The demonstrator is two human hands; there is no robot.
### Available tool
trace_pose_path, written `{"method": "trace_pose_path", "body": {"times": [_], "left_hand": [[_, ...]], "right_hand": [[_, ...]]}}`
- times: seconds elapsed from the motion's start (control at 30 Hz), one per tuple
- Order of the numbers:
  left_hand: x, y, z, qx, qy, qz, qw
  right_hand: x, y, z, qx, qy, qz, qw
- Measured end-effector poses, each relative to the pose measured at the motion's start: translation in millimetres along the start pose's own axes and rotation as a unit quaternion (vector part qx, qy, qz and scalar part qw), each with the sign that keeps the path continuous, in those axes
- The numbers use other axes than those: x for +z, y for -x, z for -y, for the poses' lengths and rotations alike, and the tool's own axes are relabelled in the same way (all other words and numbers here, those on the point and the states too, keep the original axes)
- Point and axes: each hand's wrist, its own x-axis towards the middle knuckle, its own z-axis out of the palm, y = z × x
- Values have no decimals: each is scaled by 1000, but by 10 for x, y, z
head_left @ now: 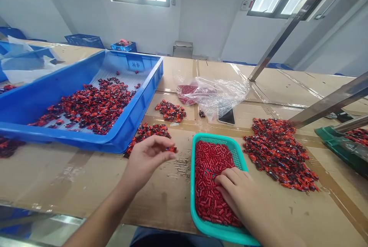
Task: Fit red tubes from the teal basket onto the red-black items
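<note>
My left hand (148, 155) is raised over the cardboard-covered table, thumb and fingers pinching a small black-and-orange part (171, 149). Just behind that hand lies a heap of similar parts (152, 130). My right hand (237, 189) reaches into a green plastic basket (193, 185), its curled fingers down among short dark-red tubes (211, 158). Those fingertips are partly hidden, so whether they grip a tube does not show. To the right of the basket spreads a large pile of black-and-orange parts (280, 153).
A big blue tray (115, 139) on the left contains many such parts (94, 103). Farther back are a small heap (171, 111), a clear plastic bag (224, 91) with red tubes and a phone (227, 116). Metal posts (330, 103) stand at the right, near a green tool base (342, 147).
</note>
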Motion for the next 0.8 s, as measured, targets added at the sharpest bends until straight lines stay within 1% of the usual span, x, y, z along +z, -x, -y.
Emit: {"method": "trace_pose_path", "body": {"times": [0.07, 0.13, 0.2, 0.27, 0.3, 0.33, 0.37, 0.43, 0.5, 0.57, 0.6, 0.7, 0.73, 0.8], "left_hand": [[69, 228, -93, -22, 68, -19, 997], [160, 422, -178, -39, 134, -28, 990], [258, 573, -244, -48, 221, -30, 974], [347, 689, -282, -50, 302, -22, 952], [383, 738, -290, -47, 327, -18, 944], [411, 782, -292, -42, 333, -15, 942], [431, 823, -291, -33, 324, -14, 945], [447, 895, -285, 7, 266, -17, 964], [442, 950, -289, 69, 182, -22, 981], [430, 984, -312, 126, 124, -32, 984], [426, 994, -328, 144, 107, -37, 983], [417, 1010, -370, 178, 53, -35, 982], [414, 1016, -376, 190, 23, -25, 981], [404, 1036, -370, 220, -51, -26, 974]], "right_hand": [[-105, -30, 51, 11, -35, 3, 999], [-237, -57, 132, 48, -124, 3, 991], [-374, -79, 240, 97, -239, -5, 966], [-493, -99, 364, 129, -327, -20, 936], [-545, -109, 427, 138, -360, -27, 922], [-590, -121, 486, 142, -390, -32, 909], [-629, -134, 539, 141, -420, -35, 896], [-691, -164, 622, 126, -466, -33, 875], [-730, -197, 668, 91, -483, -39, 870], [-745, -230, 685, 62, -471, -51, 878], [-744, -244, 686, 49, -461, -56, 885], [-715, -270, 678, 11, -421, -58, 905], [-701, -272, 676, -2, -405, -57, 913], [-678, -267, 675, -21, -373, -56, 926]]}}
